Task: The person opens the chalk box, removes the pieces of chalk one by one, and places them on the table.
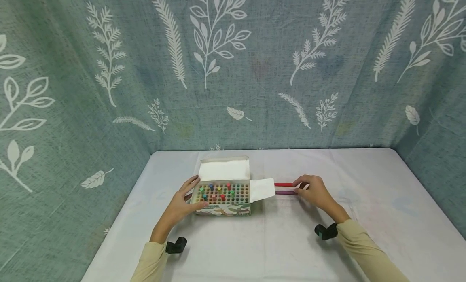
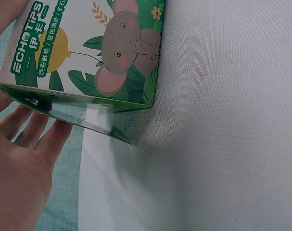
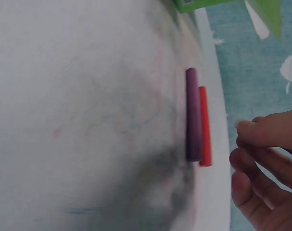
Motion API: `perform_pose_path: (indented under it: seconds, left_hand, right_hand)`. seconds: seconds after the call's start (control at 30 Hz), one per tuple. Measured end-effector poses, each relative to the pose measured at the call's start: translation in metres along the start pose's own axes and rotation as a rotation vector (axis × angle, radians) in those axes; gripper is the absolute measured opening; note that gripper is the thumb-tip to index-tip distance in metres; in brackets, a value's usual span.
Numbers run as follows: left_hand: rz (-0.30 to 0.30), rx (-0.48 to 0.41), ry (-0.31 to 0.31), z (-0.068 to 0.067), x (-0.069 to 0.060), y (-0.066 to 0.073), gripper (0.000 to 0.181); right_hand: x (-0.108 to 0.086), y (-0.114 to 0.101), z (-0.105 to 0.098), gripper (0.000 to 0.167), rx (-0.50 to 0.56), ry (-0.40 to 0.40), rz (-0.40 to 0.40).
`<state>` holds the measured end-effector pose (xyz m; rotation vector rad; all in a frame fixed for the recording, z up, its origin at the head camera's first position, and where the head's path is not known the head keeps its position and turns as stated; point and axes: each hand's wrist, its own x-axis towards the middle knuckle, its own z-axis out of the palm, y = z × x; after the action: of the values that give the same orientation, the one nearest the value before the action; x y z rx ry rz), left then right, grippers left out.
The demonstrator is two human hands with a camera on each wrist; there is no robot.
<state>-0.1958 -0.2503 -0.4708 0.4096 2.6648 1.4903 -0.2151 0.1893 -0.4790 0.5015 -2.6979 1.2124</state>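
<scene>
The crayon box (image 1: 223, 210) is gripped at its left end by the left hand (image 1: 182, 202); the right hand (image 1: 314, 190), fingers slightly parted, is held beside a red crayon (image 1: 283, 185) and a purple crayon (image 1: 285, 192) on the bench (image 1: 269, 245).

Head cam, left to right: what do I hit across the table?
Beige left sleeve → bare left hand → open printed cardboard box → flat white side flap → slim red cylindrical stick and slim purple cylindrical stick (side by side, same stretch) → bare right hand → beige right sleeve.
</scene>
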Motion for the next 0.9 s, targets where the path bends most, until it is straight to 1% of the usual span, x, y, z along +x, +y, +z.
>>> perform_pose_path:
  seconds: [0.27, 0.47, 0.9]
  left_hand:
    - [0.003, -0.009, 0.001, 0.000, -0.001, 0.002, 0.087]
    - [-0.013, -0.011, 0.001, 0.000, -0.001, 0.002, 0.088]
    - [0.000, -0.027, -0.001, 0.000, -0.002, 0.002, 0.087]
  right_hand:
    - [0.007, -0.022, -0.008, 0.010, 0.014, -0.013, -0.061]
    - [0.011, -0.043, -0.012, 0.012, 0.027, -0.010, -0.116]
    - [0.017, -0.077, -0.009, 0.011, 0.061, -0.049, -0.224]
